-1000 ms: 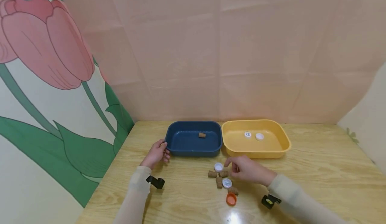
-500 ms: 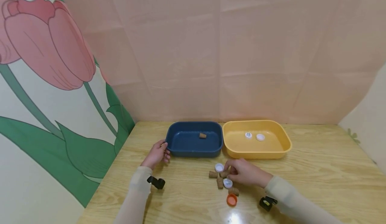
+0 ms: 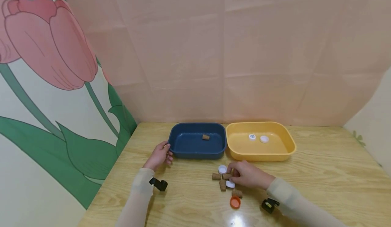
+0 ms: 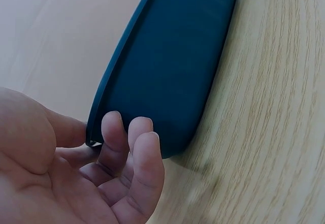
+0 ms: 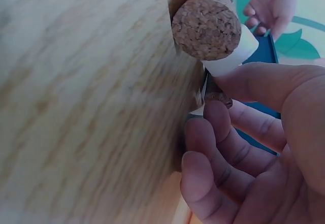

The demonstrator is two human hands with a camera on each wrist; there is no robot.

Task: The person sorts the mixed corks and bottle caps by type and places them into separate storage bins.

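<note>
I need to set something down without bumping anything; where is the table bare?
Broadest bare table: right of the yellow tray, beyond the right sleeve. Another patch: in front of the blue tray, between the left sleeve and the corks. Crowded: from the trays' neighbouring near corners toward the orange cap, with corks, white caps and the right hand.

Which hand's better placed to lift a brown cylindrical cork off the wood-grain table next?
Right, probably: the right hand has its fingers at one brown cylindrical cork; the left hand grips the blue rectangular tray, farther away.
</note>
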